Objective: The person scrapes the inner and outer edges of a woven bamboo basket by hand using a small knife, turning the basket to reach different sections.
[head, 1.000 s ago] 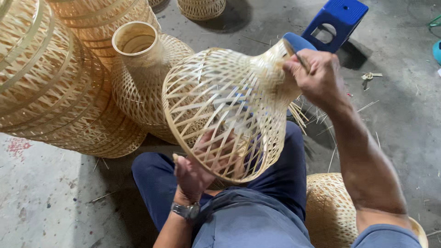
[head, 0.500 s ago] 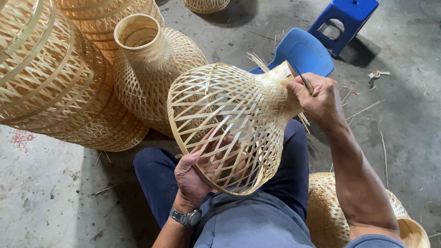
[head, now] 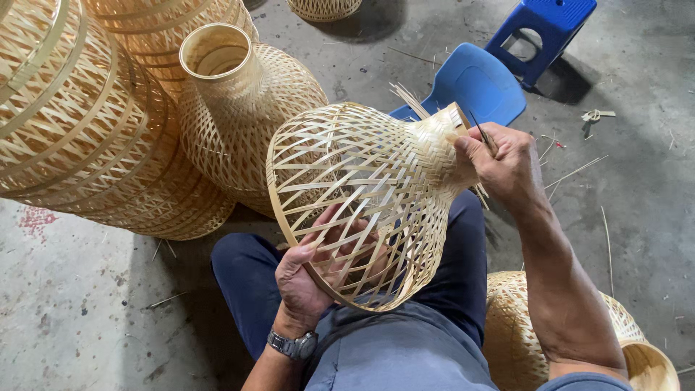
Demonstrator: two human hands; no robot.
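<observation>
The woven bamboo lampshade (head: 362, 195) lay tilted across the person's lap at the centre of the view, its wide open mouth facing 7 o'clock and its narrow, tightly woven neck pointing toward 2 o'clock. The left hand (head: 315, 271) reached into the mouth from 6 o'clock, its grip clenched on the lower rim, with fingers showing through the open lattice; a wristwatch (head: 293, 345) sat on that wrist. The right hand (head: 503, 166) was at the neck, at 3 o'clock of the shade, its grip grasping a thin dark tool (head: 483, 134) pinched between thumb and fingers, the thumb pressing on the weave. Loose strip ends stuck out around the neck. A finished bamboo shade (head: 246, 116) stood upright on the floor at 10 o'clock, touching a larger stack of shades (head: 79, 130) at 9 o'clock. A blue plastic stool (head: 543, 32) stood at 1 o'clock, with a blue seat (head: 470, 83) just beside it. Another woven piece (head: 572, 340) lay at 4 o'clock under the right forearm.
</observation>
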